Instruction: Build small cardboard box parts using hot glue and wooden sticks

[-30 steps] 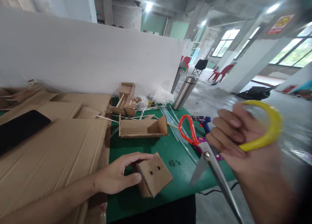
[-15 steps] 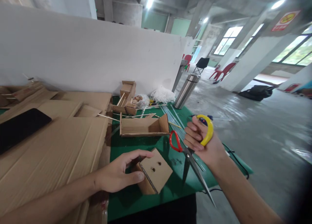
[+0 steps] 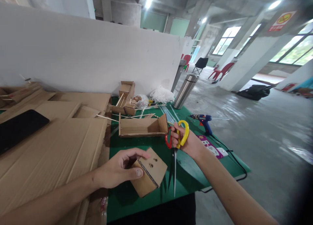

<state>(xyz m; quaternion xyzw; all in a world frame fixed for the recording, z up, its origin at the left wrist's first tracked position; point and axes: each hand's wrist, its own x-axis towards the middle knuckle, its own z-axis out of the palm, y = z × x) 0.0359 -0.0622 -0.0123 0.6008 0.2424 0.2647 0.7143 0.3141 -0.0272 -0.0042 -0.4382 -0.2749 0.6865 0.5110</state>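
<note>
My left hand (image 3: 124, 168) grips a small cardboard box (image 3: 155, 168) by its left side, thumb in front and fingers over the top. Two dark holes show in the box's upper face. To the right of it, my right hand (image 3: 181, 140) is closed around the scissors (image 3: 175, 159), which have one yellow and one red handle. Their blades point down toward me, slightly parted, and stay apart from the box. Behind both hands lies a long open cardboard tray (image 3: 140, 126) on the green table (image 3: 195, 176).
A blue glue gun (image 3: 203, 121) with a black cord sits at the right, near a purple card (image 3: 209, 147). Farther back stand a steel flask (image 3: 186, 91) and another cardboard piece (image 3: 127, 99). Cardboard sheets (image 3: 58, 153) with a black phone (image 3: 22, 130) cover the left side.
My right hand has brought the scissors left and away from me, and their blades have come closer together. My left hand keeps the box, which has shifted slightly left.
</note>
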